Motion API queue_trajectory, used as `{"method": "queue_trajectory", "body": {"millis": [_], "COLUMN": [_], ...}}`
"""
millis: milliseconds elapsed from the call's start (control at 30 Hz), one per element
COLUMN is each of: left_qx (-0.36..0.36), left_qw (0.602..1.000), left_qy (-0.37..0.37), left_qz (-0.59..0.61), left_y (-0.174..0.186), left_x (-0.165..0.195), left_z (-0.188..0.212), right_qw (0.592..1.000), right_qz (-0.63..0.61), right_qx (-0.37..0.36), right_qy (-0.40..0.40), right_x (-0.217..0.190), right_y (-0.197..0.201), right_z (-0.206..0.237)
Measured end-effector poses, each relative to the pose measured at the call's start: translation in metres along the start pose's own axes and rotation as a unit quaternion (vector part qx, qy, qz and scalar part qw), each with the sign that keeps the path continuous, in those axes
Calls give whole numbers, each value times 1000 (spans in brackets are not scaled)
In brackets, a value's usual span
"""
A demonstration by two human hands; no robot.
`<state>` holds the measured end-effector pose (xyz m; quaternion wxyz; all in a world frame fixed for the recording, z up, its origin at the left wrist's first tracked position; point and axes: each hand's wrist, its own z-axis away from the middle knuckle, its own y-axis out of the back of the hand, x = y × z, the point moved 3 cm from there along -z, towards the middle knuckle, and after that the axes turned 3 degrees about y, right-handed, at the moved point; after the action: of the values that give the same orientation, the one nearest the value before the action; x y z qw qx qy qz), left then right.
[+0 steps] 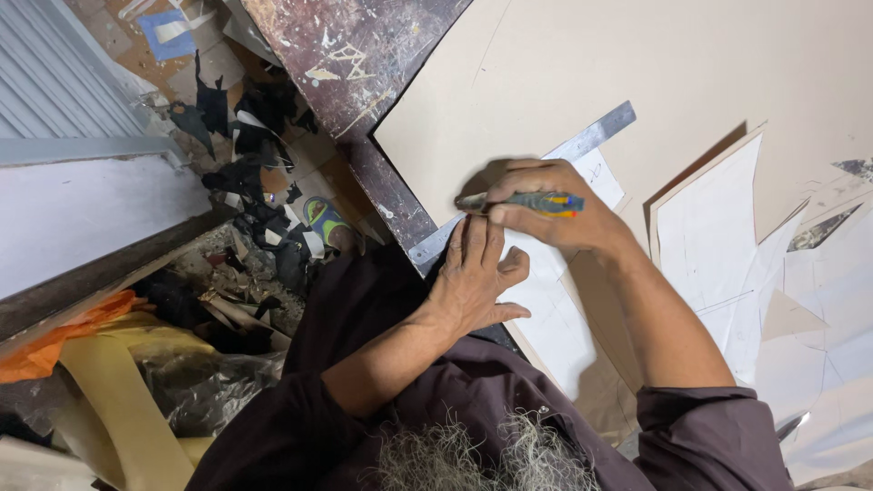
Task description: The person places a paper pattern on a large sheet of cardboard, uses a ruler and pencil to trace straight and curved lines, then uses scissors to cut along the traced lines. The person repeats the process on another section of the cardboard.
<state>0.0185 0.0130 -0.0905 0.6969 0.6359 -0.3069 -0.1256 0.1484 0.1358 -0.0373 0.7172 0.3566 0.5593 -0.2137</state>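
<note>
Pen (532, 202), blue and yellow, lies pinched in your right hand (555, 214) above the metal ruler (582, 144). It looks light and stiff; hold near its tip. Your left hand (473, 282) presses flat, fingers spread, on the ruler and white paper pattern (546, 309) upon the bench (364, 55).

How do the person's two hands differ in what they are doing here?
The right hand is curled around a blue and yellow pen; the left hand holds nothing. The left hand lies flat, fingers spread, pressing on the metal ruler; the right hand is raised on its side. Both rest over the white paper on the brown board.
</note>
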Motion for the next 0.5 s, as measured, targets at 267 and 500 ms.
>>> {"method": "queue_trajectory", "body": {"millis": [267,500], "left_qx": [-8,-4], "left_qw": [1000,1000], "left_qy": [0,0], "left_qz": [19,8], "left_y": [-8,-3], "left_x": [0,0], "left_z": [2,1], "right_qw": [996,994], "right_qz": [62,96], "right_qx": [-42,-53], "right_qy": [51,-4], "right_x": [-4,-3], "right_y": [-12,-10], "right_z": [-25,-26]}}
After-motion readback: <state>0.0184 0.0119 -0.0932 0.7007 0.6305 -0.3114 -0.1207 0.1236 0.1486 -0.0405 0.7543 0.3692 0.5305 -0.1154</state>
